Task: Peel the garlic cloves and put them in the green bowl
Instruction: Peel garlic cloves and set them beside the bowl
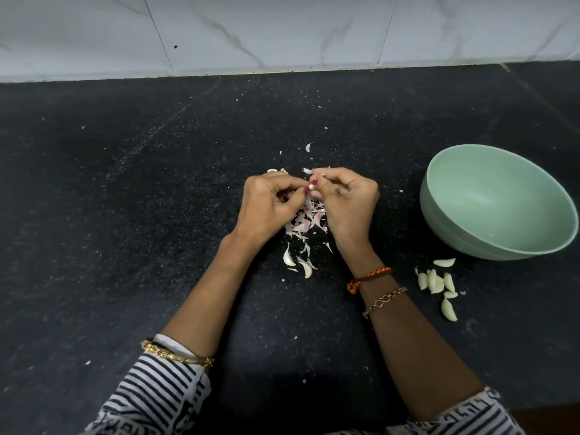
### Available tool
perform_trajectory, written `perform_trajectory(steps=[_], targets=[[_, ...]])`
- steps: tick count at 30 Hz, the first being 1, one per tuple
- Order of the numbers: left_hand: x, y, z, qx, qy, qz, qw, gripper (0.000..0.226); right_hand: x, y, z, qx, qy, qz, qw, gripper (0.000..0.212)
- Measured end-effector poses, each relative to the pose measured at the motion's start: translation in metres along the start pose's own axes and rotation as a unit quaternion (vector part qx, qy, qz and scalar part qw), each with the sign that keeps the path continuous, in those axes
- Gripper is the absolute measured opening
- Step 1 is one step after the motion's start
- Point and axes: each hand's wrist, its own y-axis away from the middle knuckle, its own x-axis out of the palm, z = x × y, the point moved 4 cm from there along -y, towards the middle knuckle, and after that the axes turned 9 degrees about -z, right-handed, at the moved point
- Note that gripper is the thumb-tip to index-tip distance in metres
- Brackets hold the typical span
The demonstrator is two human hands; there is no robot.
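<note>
Fingers of both hands pinch one garlic clove between them.

A home kitchen, by the look of it; a dark speckled stone worktop runs back to a wall of pale marble-veined tiles; garlic skins litter the stone, peeled cloves sit beside a green bowl; everyday cooking prep.
</note>
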Motion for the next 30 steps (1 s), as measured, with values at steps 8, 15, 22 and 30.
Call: perform_trajectory(steps=[8,15,22,30], targets=[[0.003,0.003,-0.007,-0.023,0.015,-0.028,0.999,0.026,0.0,0.003,0.004,-0.053,0.043,-0.026,0.997,0.012],[0.005,0.004,-0.007,-0.031,0.0,-0.046,0.998,0.027,0.0,0.004,0.001,-0.015,0.012,-0.035,0.999,0.012],[0.005,0.006,-0.009,-0.018,-0.014,-0.073,0.997,0.024,0.001,0.006,0.003,-0.018,0.007,-0.034,0.999,0.013],[0.0,0.004,-0.006,-0.125,0.103,-0.08,0.984,0.008,0.003,0.004,0.009,0.015,-0.063,0.021,0.998,0.023]])
